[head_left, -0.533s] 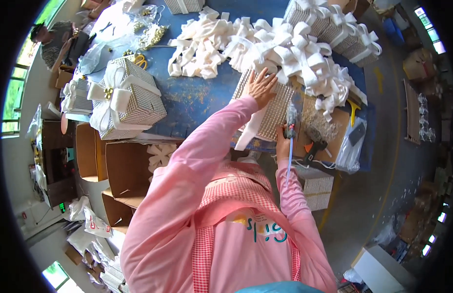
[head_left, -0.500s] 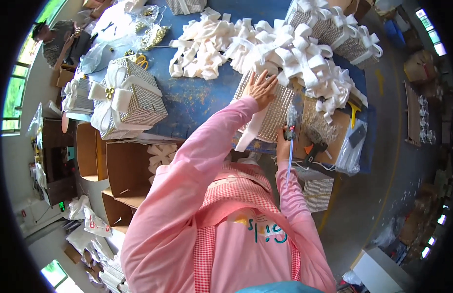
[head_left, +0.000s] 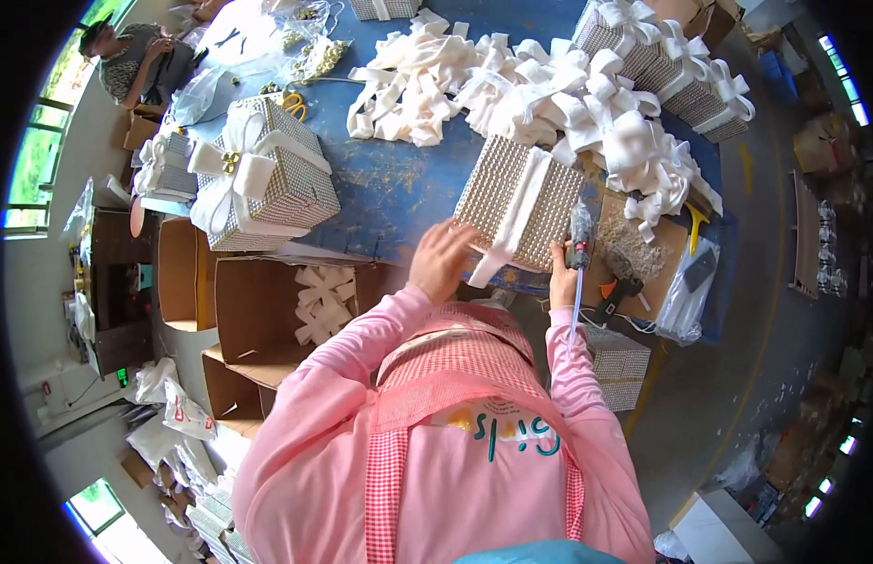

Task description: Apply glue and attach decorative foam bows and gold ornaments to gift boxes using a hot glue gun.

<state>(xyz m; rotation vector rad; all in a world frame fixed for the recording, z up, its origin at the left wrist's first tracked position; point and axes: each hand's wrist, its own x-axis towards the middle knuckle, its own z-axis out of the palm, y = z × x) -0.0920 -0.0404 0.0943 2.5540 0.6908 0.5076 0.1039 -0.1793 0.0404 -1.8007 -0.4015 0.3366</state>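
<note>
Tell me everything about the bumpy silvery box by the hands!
The squarish silvery box sits at the near edge of the blue table. Rows of shiny, beady bumps cover it. One flat, white, cloth-like strip crosses its top, its near end hanging over. The left hand seems to touch its left side; the right hand is at its near right corner.

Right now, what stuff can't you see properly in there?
Head view, hidden: the underside of the beaded box, by the box itself.
Head view, hidden: the handle of the glue gun in the right hand, by its body and that hand.
Head view, cut off: the far ribboned box, by the top edge.
</note>
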